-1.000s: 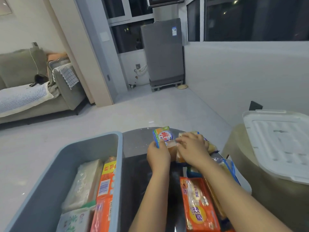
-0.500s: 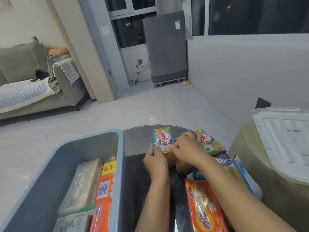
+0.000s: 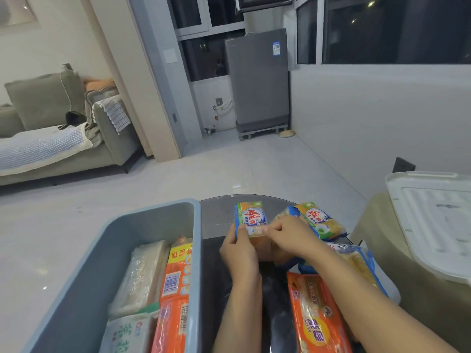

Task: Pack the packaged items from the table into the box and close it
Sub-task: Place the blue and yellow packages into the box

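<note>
I have both hands closed on one soap packet (image 3: 251, 220), held upright over the dark table (image 3: 219, 263): left hand (image 3: 238, 250) gripping its lower left edge, right hand (image 3: 290, 236) pinching its lower right. A matching packet (image 3: 319, 221) lies at three o'clock of it. The open grey box (image 3: 153, 220), partly filled, sits at nine o'clock.

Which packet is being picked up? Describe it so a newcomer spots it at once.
Start at the grey box; right of it is a dark round table. The upright soap packet there is pinched by both hands; its twin lies untouched further right.
</note>
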{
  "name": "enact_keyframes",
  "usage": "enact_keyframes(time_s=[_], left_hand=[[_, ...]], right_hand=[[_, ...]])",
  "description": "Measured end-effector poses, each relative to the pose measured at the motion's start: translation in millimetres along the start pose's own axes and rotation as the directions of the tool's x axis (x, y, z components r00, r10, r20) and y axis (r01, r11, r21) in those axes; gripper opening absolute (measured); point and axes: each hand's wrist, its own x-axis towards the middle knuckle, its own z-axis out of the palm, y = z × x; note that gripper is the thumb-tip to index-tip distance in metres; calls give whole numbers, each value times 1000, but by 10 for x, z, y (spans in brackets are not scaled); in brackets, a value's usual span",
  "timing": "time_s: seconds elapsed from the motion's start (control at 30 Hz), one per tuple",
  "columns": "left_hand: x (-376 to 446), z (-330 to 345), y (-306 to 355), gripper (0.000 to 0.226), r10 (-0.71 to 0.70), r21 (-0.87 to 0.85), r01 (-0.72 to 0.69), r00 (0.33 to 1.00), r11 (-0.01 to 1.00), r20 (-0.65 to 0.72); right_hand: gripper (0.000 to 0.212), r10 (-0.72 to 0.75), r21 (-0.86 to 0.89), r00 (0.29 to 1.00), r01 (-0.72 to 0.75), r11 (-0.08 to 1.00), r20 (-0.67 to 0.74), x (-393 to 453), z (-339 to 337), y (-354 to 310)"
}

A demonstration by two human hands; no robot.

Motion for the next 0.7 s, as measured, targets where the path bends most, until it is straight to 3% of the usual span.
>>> enact_keyframes(time_s=[0.3,0.47,0.7], left_hand=[[-538,93,362,20,109,-65,-102,987,993,119],[-863,73,678,20,186,-99,-169,962,981,199],[-1108,-241,1223,15,281,-142,-250,921,958,270]], right_hand=[[24,89,509,979,17,860,-185,-468,-472,-147],[24,76,625,965,102,774,-251,-779,-727,-312],[25,34,633,927,228,740,-374,-1037,-774,-732]])
